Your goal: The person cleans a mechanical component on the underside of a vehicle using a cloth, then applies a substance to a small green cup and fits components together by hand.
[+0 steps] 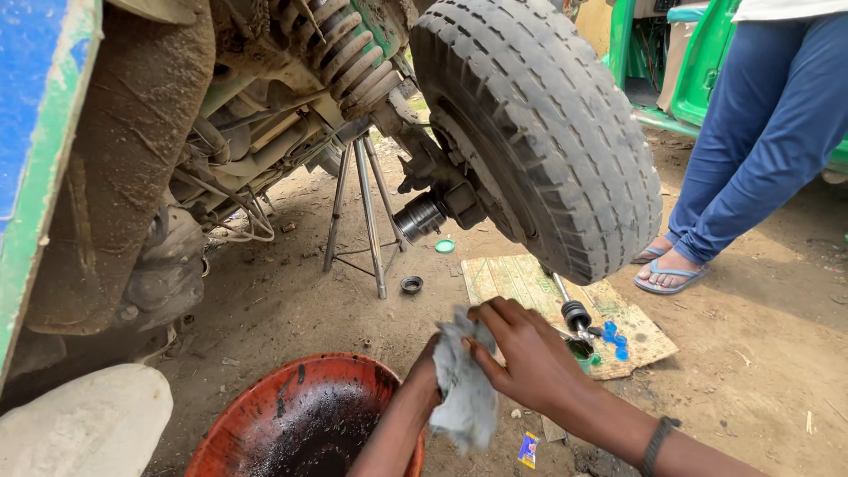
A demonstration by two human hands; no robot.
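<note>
Both my hands meet on a grey rag low in the middle of the view. My right hand grips the rag from the right, fingers curled over it. My left hand is mostly hidden behind the cloth and seems to hold it from below. Just under them sits a red bowl with dark oily liquid inside. Above hangs a worn vehicle tyre, raised off the dirt, with an open hub end on its inner side.
A metal jack stand props the vehicle by a coil spring. A cardboard piece on the dirt carries a tool and blue caps. A ring and green cap lie nearby. Another person's legs stand at right.
</note>
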